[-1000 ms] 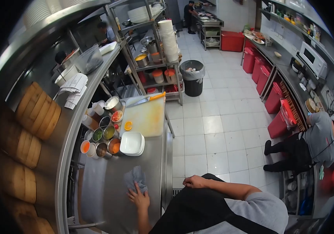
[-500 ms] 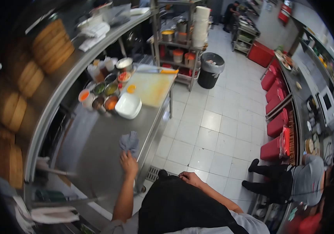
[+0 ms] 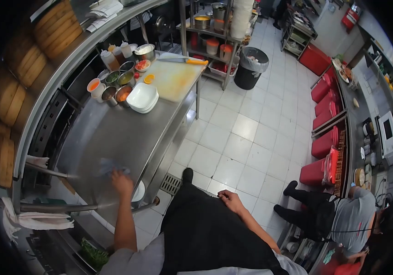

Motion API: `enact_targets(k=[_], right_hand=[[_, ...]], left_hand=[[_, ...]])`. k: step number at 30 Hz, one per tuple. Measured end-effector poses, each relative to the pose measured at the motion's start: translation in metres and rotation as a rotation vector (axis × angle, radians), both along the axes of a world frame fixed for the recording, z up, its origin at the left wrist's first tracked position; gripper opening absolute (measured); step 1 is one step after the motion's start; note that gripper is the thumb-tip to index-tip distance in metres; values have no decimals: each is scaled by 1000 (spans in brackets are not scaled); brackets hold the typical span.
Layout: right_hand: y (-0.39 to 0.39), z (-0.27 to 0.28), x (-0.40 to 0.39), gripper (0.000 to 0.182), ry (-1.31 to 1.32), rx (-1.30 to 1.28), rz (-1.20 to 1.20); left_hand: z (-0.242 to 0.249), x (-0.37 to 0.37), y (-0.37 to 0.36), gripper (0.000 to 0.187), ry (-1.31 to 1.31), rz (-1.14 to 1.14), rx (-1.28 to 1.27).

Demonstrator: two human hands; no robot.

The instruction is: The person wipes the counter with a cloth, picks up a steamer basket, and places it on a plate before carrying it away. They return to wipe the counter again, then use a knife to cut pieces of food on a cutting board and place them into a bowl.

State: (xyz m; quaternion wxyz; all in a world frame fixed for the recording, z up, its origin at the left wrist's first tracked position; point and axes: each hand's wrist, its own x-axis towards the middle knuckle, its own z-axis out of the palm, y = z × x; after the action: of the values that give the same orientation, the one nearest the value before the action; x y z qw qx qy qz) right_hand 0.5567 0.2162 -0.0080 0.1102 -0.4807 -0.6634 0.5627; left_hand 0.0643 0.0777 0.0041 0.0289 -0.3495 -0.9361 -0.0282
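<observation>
A grey-blue cloth (image 3: 108,167), blurred by motion, lies under the fingers of my left hand (image 3: 122,182) on the steel table (image 3: 109,142). My right hand (image 3: 230,200) hangs over the floor beside my black apron, its fingers curled; nothing can be made out in them. Further up the table are stacked white square bowls (image 3: 142,97), small metal containers of ingredients (image 3: 123,94) and a cutting board (image 3: 171,80) with an orange-handled knife (image 3: 196,61) across its far end.
A person in a grey shirt (image 3: 354,220) bends at the right counter. Red bins (image 3: 313,172) line that counter. Ahead stand a black trash bin (image 3: 250,68) and a metal shelf (image 3: 208,52). Bamboo steamers (image 3: 56,34) sit at the left. Another person is far back.
My left hand has moved the cloth left and nearer to me across the table. The view has shifted, and my right hand stays beside the apron.
</observation>
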Motion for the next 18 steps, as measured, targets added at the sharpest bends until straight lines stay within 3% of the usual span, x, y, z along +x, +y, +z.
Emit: enact_targets(k=[9, 14, 16, 18], right_hand=[[37, -21, -17, 27, -43, -50, -89], [63, -22, -40, 27, -55, -117, -159], [75, -11, -51, 27, -133, -147, -172], [78, -5, -56, 27, -105, -158, -236]], left_hand=[[9, 48, 247, 61, -146, -505, 138], [6, 47, 363, 57, -156, -465, 218], [3, 41, 381, 54, -117, -415, 243], [12, 32, 387, 48, -284, -526, 245]])
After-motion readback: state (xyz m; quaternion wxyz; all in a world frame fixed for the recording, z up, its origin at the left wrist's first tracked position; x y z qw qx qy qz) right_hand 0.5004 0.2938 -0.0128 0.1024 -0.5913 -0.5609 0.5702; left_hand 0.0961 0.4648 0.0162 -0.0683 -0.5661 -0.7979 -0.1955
